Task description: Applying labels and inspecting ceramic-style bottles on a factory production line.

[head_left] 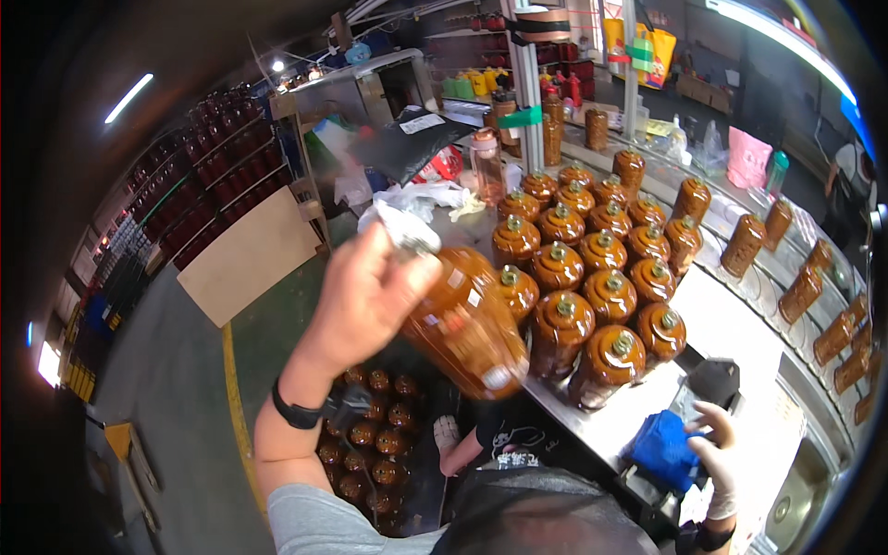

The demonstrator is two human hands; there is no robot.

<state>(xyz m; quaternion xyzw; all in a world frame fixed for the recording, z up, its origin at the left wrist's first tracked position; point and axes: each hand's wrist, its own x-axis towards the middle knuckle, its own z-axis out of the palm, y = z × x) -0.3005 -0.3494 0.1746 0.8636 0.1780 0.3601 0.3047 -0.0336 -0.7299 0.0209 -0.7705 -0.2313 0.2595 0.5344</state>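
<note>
My left hand [356,296], with a black band on its wrist, is closed round the neck end of a large brown glass bottle [467,324]. The bottle hangs tilted in the air, its base toward the lower right. Beside it, many brown bottles [603,296] with clear necks stand packed together on the bench. At the lower right, my right hand [719,458] wears a pale glove, with fingers apart and slightly bent. It is right beside a crumpled blue cloth [664,450]; whether they touch is hard to tell.
More brown bottles [388,439] stand low down below my left forearm. A gloved hand [448,433], apparently another person's, shows near them. Spaced bottles [743,245] stand along a curved line at right. Plastic bags [421,196] and a pink-lidded bottle [487,166] lie beyond. A metal sink [791,504] is lower right.
</note>
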